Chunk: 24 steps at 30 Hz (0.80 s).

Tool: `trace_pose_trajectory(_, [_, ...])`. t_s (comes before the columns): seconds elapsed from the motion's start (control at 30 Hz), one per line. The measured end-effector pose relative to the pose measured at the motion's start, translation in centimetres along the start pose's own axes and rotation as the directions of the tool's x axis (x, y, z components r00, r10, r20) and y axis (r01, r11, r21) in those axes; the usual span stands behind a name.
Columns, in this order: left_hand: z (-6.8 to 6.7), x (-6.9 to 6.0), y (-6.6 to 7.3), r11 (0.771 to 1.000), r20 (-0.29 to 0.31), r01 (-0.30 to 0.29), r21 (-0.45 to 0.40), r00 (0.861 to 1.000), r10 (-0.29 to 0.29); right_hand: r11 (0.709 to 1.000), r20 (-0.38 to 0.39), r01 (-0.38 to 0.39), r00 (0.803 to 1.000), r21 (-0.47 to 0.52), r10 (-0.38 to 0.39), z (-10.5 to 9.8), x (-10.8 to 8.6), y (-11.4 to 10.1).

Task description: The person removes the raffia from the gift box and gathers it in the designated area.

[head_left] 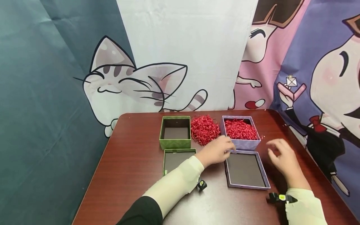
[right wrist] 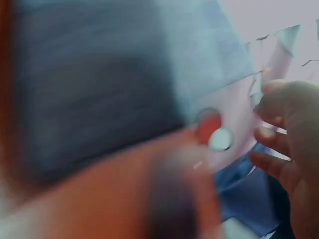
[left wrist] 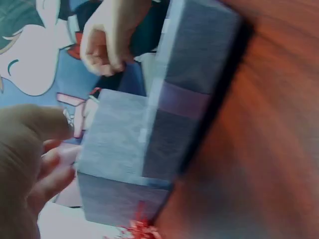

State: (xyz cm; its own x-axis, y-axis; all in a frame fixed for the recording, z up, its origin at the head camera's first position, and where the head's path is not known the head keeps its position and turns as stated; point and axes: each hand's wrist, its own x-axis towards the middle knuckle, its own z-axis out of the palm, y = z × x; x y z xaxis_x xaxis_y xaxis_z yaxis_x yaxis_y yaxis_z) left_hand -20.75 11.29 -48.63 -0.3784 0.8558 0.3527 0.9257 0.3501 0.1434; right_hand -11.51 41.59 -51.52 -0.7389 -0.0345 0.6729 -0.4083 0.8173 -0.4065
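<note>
My left hand [head_left: 216, 150] hovers by the near left corner of the lavender box [head_left: 246, 144], with its fingers loosely bent and nothing visibly held. Red shredded paper [head_left: 241, 129] fills much of that box. Directly in front lies the lavender lid [head_left: 267, 178], its dark inside facing up. To the right of the lid is my right hand [head_left: 285, 159], its fingers curved and apart from both lid and box. In the left wrist view, my left hand [left wrist: 30, 159] is beside the lavender box [left wrist: 112, 137]. The right wrist view is blurred, but my right hand [right wrist: 294, 134] shows no object in it.
A green box [head_left: 175, 144] stands at the back left, its dark bottom visible. Its green lid [head_left: 177, 157] lies in front, partly covered by my left forearm. Between the boxes is a heap of red shredded paper [head_left: 204, 128]. A printed cloth [head_left: 180, 37] hangs behind the table [head_left: 123, 162].
</note>
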Motion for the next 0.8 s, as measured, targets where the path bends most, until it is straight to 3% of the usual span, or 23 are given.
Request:
trace_pose_trajectory(0.1, [-1.1, 0.9, -0.4, 0.993, -0.097, 0.117, -0.011, 0.988, -0.118, 1.0, 0.031, 0.001, 1.0, -0.005, 0.0, -0.1, 4.1, -1.0])
trace_pose_trajectory(0.17, [-1.1, 1.6, -0.7, 0.98, -0.091, 0.201, 0.005, 0.976, -0.199, 1.0, 0.132, -0.008, 0.991, -0.017, 0.011, 0.6, 6.9, -1.7])
trace_pose_trajectory(0.2, [-1.0, 1.9, -0.9, 0.973, -0.073, 0.231, 0.022, 0.971, -0.229, 0.999, 0.208, -0.02, 0.978, -0.032, 0.026, 1.2, 8.2, -1.8])
trace_pose_trajectory(0.27, [-0.6, 2.4, -1.2, 0.964, -0.04, 0.261, 0.057, 0.965, -0.259, 0.996, 0.38, -0.043, 0.922, -0.079, 0.07, 2.6, 10.4, -1.8])
trace_pose_trajectory(0.37, [0.0, 2.8, -1.4, 0.961, -0.027, 0.261, 0.093, 0.965, -0.259, 0.988, 0.602, -0.075, 0.786, -0.134, 0.141, 4.7, 12.9, -1.4])
trace_pose_trajectory(0.43, [0.2, 3.0, -1.4, 0.962, -0.033, 0.253, 0.104, 0.967, -0.251, 0.982, 0.698, -0.091, 0.692, -0.168, 0.184, 5.9, 13.9, -1.2])
trace_pose_trajectory(0.5, [0.4, 3.1, -1.4, 0.963, -0.044, 0.249, 0.107, 0.968, -0.246, 0.978, 0.751, -0.093, 0.628, -0.187, 0.203, 7.0, 14.7, -1.1])
trace_pose_trajectory(0.57, [0.4, 3.2, -1.3, 0.963, -0.054, 0.244, 0.113, 0.969, -0.239, 0.978, 0.784, -0.076, 0.588, -0.194, 0.201, 8.0, 15.1, -1.1])
trace_pose_trajectory(0.63, [0.4, 3.2, -1.3, 0.964, -0.061, 0.24, 0.118, 0.97, -0.234, 0.979, 0.807, -0.039, 0.561, -0.198, 0.186, 8.8, 15.2, -1.0])
trace_pose_trajectory(0.73, [0.3, 3.3, -1.3, 0.967, -0.073, 0.228, 0.115, 0.973, -0.221, 0.98, 0.824, -0.011, 0.54, -0.199, 0.173, 9.7, 15.1, -0.8])
trace_pose_trajectory(0.8, [0.3, 3.3, -1.4, 0.968, -0.084, 0.224, 0.109, 0.973, -0.216, 0.981, 0.822, -0.002, 0.545, -0.195, 0.165, 10.2, 15.0, -0.6])
